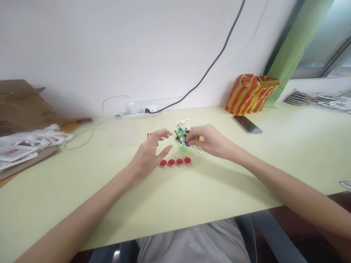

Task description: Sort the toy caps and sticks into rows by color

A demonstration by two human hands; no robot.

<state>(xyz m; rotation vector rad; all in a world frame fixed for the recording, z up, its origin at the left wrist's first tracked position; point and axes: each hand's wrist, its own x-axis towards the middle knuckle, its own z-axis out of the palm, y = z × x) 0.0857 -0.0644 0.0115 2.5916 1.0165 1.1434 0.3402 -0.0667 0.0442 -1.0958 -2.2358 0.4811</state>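
Over the table, my left hand (149, 151) has its thumb and fingers apart with nothing between them. My right hand (207, 140) pinches a small round blue piece (187, 144) between thumb and fingertips. Around that piece lies a pile of small plastic parts (181, 136) in black, green, blue and white, partly covered by the right hand. Several red-topped round pieces (179, 162) stand in a row just in front of the pile. Behind the left fingers, small red arrow-shaped parts (149, 135) show partly, with a bit of blue beside them.
A phone (247, 124) and a red-and-yellow striped bag (251, 94) are at the back right. A power strip (141, 112) with a black cable (203, 78) sits against the wall. Cardboard (24, 104) and white straps (35, 138) occupy the left. The table's front edge (175, 230) is near my lap.
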